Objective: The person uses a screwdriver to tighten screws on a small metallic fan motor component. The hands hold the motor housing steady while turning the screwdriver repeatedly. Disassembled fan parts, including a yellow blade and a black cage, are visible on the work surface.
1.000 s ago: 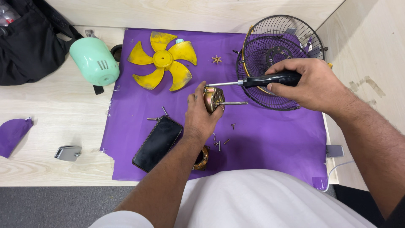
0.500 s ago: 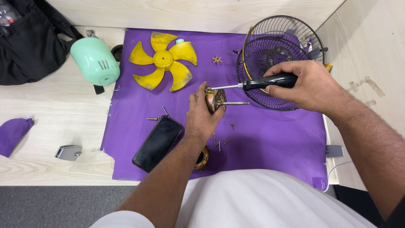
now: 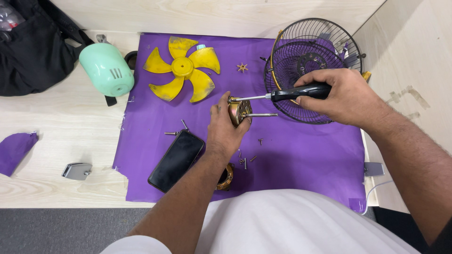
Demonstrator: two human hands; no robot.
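Since a second ago very little differs: my right hand (image 3: 346, 96) sits a touch lower with the black-handled screwdriver (image 3: 278, 95), its steel shaft now lying nearly level instead of sloping, the tip on the top edge of the small round brass-coloured motor core (image 3: 239, 112). My left hand (image 3: 225, 127) has not moved.

The pale wooden tabletop (image 3: 56, 141) carries a purple cloth mat (image 3: 301, 155) that fills its middle and right side. At the tabletop's far left corner lies a black fabric bag (image 3: 33, 47). At the mat's far right corner the black wire fan guard (image 3: 310, 66) lies open like a basket, with a second wire guard half nested inside it and a round dark hub plate at its centre. On the mat's far edge sits the yellow five-bladed plastic fan blade (image 3: 181, 68); just off the mat's far left corner rests the mint-green plastic motor housing (image 3: 106, 69). A black phone (image 3: 176, 160) lies near the mat's near left corner.

My right hand is closed in a full fist around the screwdriver handle. My left hand clamps the motor core between thumb and curled fingers, near the mat's centre, its thin shaft pointing right. Loose small screws (image 3: 247, 157) lie scattered just beside my left wrist.
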